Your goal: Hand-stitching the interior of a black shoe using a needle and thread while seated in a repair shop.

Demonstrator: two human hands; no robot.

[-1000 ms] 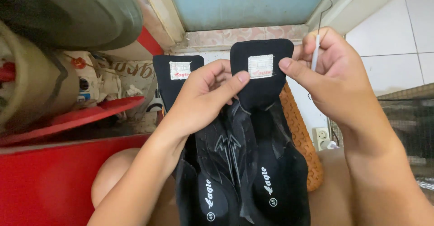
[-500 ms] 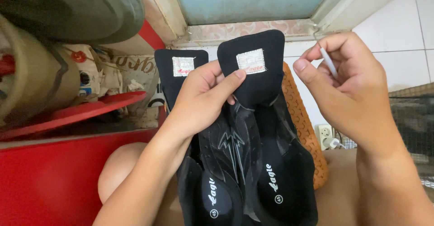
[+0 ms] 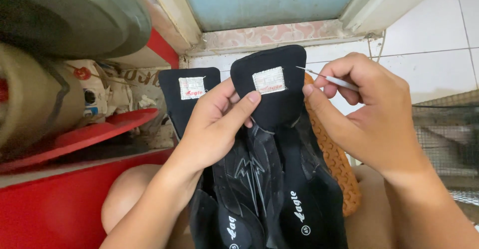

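A pair of black shoes (image 3: 269, 179) with an orange-brown sole (image 3: 333, 159) rests on my lap, their tongues standing up. Each tongue carries a small white sewn label. My left hand (image 3: 217, 122) pinches the right shoe's tongue (image 3: 272, 87), thumb just below its label. My right hand (image 3: 366, 117) holds a thin white needle-like tool (image 3: 327, 77) between thumb and fingers, its tip pointing left close to the tongue's right edge. The left shoe's tongue (image 3: 189, 92) stands free behind my left hand.
A red ledge (image 3: 65, 199) and a red tray (image 3: 95, 134) lie at the left under cluttered items. A large grey round object (image 3: 70, 14) sits top left. A blue door panel (image 3: 269, 0) and white floor tiles (image 3: 429, 34) are ahead. Wire mesh (image 3: 444, 139) is at the right.
My right hand has lowered and turned, bringing the thin tool from upright to pointing left at the tongue's edge. My left hand keeps its grip on the tongue.
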